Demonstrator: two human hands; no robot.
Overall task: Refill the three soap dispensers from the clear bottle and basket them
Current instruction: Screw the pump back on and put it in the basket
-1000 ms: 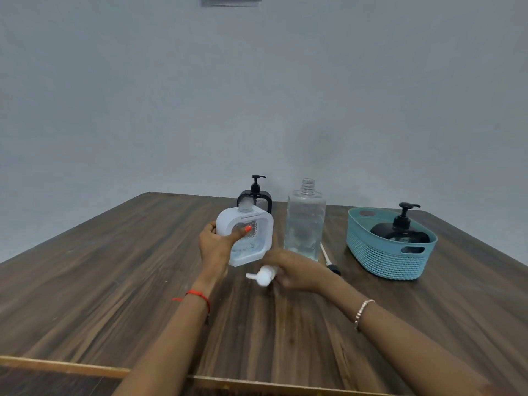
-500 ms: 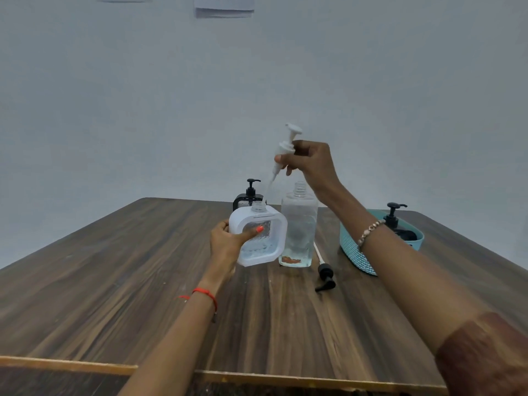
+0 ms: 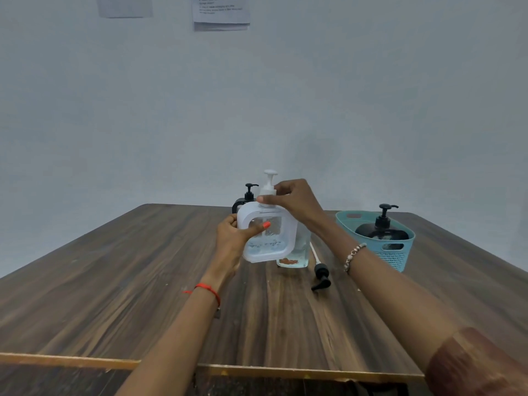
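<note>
paper sheets: one plain point(image 3: 125, 5), high on the wall, far up and left of the left fingers; one printed point(image 3: 221, 11), high above both hands.
surface point(image 3: 114, 281): dark wood grain with a pale front edge, under both forearms.
red thread point(image 3: 208, 290): tied round the left wrist, below the left fingers.
left hand point(image 3: 231, 241): its fingers point(image 3: 230, 221) curl round the left side of the white dispenser. the thumb, with an orange-red nail, lies across the front in a firm grip.
rear black dispenser point(image 3: 249, 194): just above the left fingers and left of the right fingers, behind the white one. only its pump and one shoulder show.
white dispenser point(image 3: 271, 241): translucent and squarish with rounded corners, with clear liquid in its lower part. it is held between the two hands and tilted a little. i cannot tell if its base touches the surface.
white pump point(image 3: 269, 185): upright in the white dispenser's neck.
right hand point(image 3: 297, 201): over the top of the white dispenser, its thumb and fingers point(image 3: 285, 187) pinching the white pump's collar.
clear bottle point(image 3: 297, 252): on the surface below the right fingers, partly behind the white dispenser. there is a shallow layer of liquid at its bottom, and its neck is hidden.
loose black pump point(image 3: 321, 277): lying on the surface below and right of the right fingers, just beside the clear bottle.
bead bracelet point(image 3: 354, 255): on the right wrist.
basket point(image 3: 397, 258): teal and perforated, to the right of the right fingers and well apart from them.
basketed black dispenser point(image 3: 381, 230): upright inside the basket.
sleeve point(image 3: 480, 367): reddish brown, on the right forearm at the lower right.
</note>
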